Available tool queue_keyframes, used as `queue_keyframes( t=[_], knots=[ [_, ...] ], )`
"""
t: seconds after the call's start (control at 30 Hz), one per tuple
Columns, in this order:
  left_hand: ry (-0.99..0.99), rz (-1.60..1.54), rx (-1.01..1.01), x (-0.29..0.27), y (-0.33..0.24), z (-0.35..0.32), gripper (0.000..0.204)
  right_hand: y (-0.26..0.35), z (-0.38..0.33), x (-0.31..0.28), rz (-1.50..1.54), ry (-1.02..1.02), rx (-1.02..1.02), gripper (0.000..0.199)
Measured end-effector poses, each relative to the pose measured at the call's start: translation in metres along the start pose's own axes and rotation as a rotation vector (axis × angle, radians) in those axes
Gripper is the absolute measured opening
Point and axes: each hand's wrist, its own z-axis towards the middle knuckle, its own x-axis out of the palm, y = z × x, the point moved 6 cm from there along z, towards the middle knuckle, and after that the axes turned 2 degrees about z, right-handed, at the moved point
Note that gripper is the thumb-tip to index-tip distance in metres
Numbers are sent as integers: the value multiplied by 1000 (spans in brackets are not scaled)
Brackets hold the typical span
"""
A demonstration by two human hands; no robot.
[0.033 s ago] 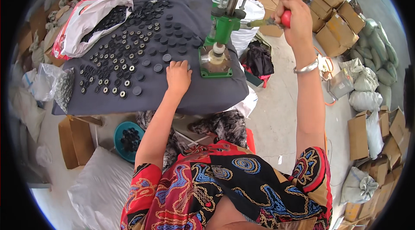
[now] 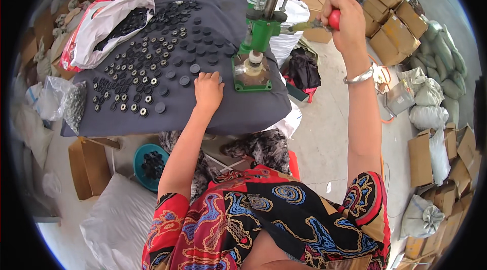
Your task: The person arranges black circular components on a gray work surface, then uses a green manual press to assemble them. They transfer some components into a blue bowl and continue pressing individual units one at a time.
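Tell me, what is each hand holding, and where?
The right hand grips the press lever by its red knob. The left hand rests on the cloth, holding nothing visible.

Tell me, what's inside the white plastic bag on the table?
The white plastic bag lies open, showing a heap of small black round pieces. How many more lie deeper is hidden by the bag's folds.

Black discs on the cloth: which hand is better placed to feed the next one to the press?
Left. The left hand rests on the grey cloth among the black discs, beside the green press. The right hand is raised, gripping the press's red lever knob.
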Motion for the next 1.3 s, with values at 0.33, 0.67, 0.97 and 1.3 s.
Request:
queue_keyframes(
  t=[0.33, 0.67, 0.97, 1.3],
  knots=[
    [55, -381, -64, 1, -60, 44, 69, -3, 9, -6, -31, -21, -13, 30],
    [-5, -455, -97, 38, -66, 59, 78, 0, 4, -1, -98, -18, -6, 33],
    [21, -654, -101, 39, -59, 53, 75, -23, -68, -5, -92, -51, -125, 27],
    [-203, 15, 216, 30, -27, 77, 39, -81, -144, -12, -170, -10, -374, 21]
  ],
)
